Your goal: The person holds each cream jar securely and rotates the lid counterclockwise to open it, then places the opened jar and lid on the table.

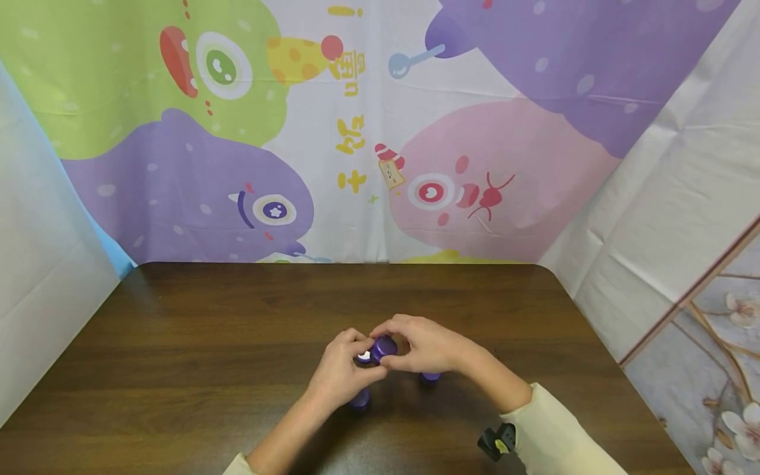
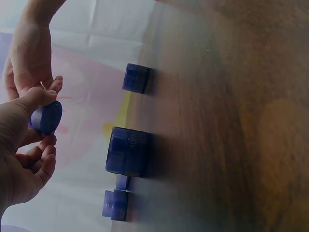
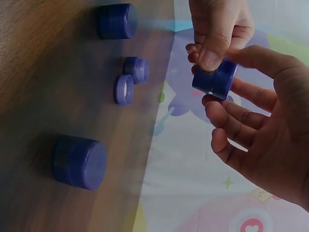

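Observation:
A small purple jar (image 1: 384,348) is held in the air between both hands over the table. My left hand (image 1: 341,367) pinches it from the left, the thumb plainly lying on its side in the right wrist view. From the other side my right hand (image 1: 425,346) grips the same jar with thumb and fingers. A thin seam shows round the jar (image 3: 215,79); whether the lid is loose I cannot tell. Below, an uncapped small jar (image 3: 139,70) stands on the table, a round lid (image 3: 119,90) with a pale inside tipped on edge beside it.
Two more purple jars, apparently capped, stand on the dark wooden table (image 1: 237,316): one nearer the left forearm (image 1: 359,398), the other under the right wrist (image 1: 430,377). A cartoon-printed cloth (image 1: 350,231) hangs behind the table. White cloth (image 1: 647,218) hangs at the right side.

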`<state>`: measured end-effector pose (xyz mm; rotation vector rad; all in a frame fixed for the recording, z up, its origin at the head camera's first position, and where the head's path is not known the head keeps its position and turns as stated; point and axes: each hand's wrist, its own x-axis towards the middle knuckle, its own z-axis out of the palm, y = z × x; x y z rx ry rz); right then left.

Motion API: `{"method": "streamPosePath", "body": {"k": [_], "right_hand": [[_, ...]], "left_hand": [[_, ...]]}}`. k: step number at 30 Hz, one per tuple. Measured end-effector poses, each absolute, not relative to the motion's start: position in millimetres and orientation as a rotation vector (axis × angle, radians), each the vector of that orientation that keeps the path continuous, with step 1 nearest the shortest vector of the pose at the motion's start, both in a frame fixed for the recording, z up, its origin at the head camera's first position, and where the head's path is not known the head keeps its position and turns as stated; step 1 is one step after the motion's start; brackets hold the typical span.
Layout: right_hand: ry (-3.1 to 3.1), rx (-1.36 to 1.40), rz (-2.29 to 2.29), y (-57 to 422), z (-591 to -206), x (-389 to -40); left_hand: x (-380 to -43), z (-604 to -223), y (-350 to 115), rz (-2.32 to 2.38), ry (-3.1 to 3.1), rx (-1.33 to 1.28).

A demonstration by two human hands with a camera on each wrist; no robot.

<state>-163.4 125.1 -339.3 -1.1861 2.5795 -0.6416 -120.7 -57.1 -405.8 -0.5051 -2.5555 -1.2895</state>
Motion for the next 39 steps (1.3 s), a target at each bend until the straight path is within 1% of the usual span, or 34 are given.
{"method": "streamPosePath", "body": {"k": [11,25,31,39], "right_hand": [[2.635,-1.172,-0.684,123,-339,-164],[2.556,-1.101,-0.857,126,-339,-164],[2.586,-1.026,-0.881,134,-340,-163],[2.642,-0.964,-0.982,154,-352,-171]], "left_hand": [[-121,-404,-55,-1.261,-2.521,-0.505],[-121,-404,-56,-1.284,-2.511,-0.490],[-123,-404,-56,-1.263,-2.515,-0.466],[-130,-404,-54,-1.235,-2.506,-0.439]]}}
